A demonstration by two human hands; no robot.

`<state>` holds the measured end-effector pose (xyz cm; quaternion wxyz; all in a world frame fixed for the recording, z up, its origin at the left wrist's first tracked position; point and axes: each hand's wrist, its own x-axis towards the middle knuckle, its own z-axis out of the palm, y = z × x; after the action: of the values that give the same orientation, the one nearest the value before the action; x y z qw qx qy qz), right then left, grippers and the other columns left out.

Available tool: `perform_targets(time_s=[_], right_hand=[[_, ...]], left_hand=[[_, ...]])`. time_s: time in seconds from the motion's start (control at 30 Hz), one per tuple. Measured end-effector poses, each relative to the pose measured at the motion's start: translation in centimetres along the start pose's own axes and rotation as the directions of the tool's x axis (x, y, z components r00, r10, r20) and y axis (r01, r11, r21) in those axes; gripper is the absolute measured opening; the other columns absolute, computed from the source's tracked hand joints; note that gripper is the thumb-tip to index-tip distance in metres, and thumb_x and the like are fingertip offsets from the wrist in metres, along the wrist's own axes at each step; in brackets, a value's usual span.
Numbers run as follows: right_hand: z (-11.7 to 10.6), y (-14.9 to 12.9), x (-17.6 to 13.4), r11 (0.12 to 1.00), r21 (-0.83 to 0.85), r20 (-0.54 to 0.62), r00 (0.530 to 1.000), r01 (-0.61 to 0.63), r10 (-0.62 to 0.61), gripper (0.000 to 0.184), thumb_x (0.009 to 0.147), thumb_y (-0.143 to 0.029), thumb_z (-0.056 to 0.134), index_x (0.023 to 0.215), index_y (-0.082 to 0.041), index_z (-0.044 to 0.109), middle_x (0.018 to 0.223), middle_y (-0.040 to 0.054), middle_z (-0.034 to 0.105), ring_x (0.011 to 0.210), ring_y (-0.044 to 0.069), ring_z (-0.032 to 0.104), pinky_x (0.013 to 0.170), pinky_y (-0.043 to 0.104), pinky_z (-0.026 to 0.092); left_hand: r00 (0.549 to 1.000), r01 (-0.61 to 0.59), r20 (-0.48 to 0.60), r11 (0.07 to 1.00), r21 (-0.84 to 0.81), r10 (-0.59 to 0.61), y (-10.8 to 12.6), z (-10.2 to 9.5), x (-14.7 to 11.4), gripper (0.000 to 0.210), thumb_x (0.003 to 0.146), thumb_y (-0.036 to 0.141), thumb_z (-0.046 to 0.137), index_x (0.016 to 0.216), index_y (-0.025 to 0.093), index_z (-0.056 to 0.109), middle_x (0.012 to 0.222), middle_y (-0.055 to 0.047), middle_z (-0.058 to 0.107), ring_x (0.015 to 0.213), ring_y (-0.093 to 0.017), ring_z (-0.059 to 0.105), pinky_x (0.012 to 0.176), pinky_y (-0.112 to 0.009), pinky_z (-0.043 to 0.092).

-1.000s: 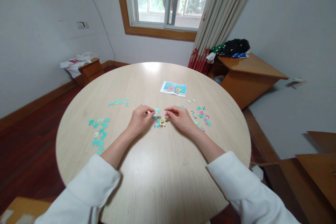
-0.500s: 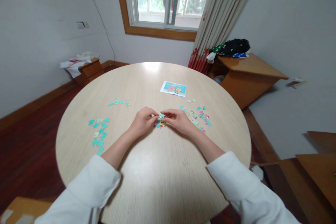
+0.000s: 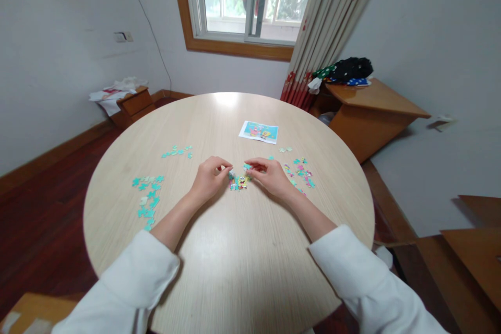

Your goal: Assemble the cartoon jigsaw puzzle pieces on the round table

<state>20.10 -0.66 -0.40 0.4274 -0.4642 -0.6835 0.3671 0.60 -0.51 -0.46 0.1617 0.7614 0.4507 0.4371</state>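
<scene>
Between my hands a small joined patch of jigsaw puzzle (image 3: 240,183), with a yellow cartoon face, lies flat on the table. My left hand (image 3: 209,176) pinches a small puzzle piece (image 3: 231,172) at the patch's upper left. On the other side, my right hand (image 3: 268,173) has thumb and fingers closed on a light blue puzzle piece (image 3: 247,166), just above the patch's upper right. The fingers partly cover both pieces.
Loose turquoise pieces (image 3: 147,213) lie at the left, and another group (image 3: 177,152) farther back. Mixed pink and yellow pieces (image 3: 302,171) are spread at the right. Behind the patch lies a printed reference picture (image 3: 259,132). The round table (image 3: 227,271) carries everything.
My hands have moved slightly apart, uncovering the yellow face on the patch. A light blue piece now shows at my right fingertips, raised from the patch.
</scene>
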Motion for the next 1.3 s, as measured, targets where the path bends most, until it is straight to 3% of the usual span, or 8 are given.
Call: perform_targets(time_s=[0.53, 1.07, 1.3], right_hand=[[-0.1, 0.0, -0.2, 0.993, -0.108, -0.009, 0.999, 0.052, -0.053, 0.023, 0.075, -0.017, 0.061, 0.096, -0.014, 0.070, 0.088, 0.0078, 0.071, 0.072, 0.013, 0.061, 0.073, 0.029, 0.050], [-0.2, -0.2, -0.2, 0.980, -0.180, -0.034, 0.996, 0.080, -0.088, 0.025, 0.077, -0.015, 0.058, 0.098, -0.016, 0.070, 0.090, 0.0077, 0.070, 0.075, 0.013, 0.061, 0.074, 0.030, 0.049], [-0.2, 0.0, -0.2, 0.983, -0.173, -0.033, 0.997, 0.066, -0.073, 0.025, 0.076, -0.017, 0.059, 0.099, -0.015, 0.070, 0.090, 0.0083, 0.071, 0.075, 0.014, 0.061, 0.074, 0.030, 0.049]], left_hand=[[0.986, 0.147, -0.085, 0.987, 0.064, -0.142, -0.6, 0.0, 0.2, 0.011, 0.077, 0.020, 0.055, 0.073, 0.017, 0.065, 0.076, -0.003, 0.068, 0.067, -0.014, 0.056, 0.069, -0.028, 0.045], [0.977, 0.190, -0.113, 0.979, 0.073, -0.181, -1.1, 0.1, 0.2, 0.013, 0.078, 0.019, 0.053, 0.078, 0.016, 0.066, 0.079, -0.004, 0.069, 0.066, -0.014, 0.056, 0.068, -0.028, 0.046], [0.973, 0.229, -0.054, 0.967, 0.109, -0.224, -1.2, 0.1, 0.2, 0.014, 0.076, 0.015, 0.053, 0.079, 0.016, 0.066, 0.081, -0.004, 0.069, 0.067, -0.015, 0.057, 0.070, -0.029, 0.046]])
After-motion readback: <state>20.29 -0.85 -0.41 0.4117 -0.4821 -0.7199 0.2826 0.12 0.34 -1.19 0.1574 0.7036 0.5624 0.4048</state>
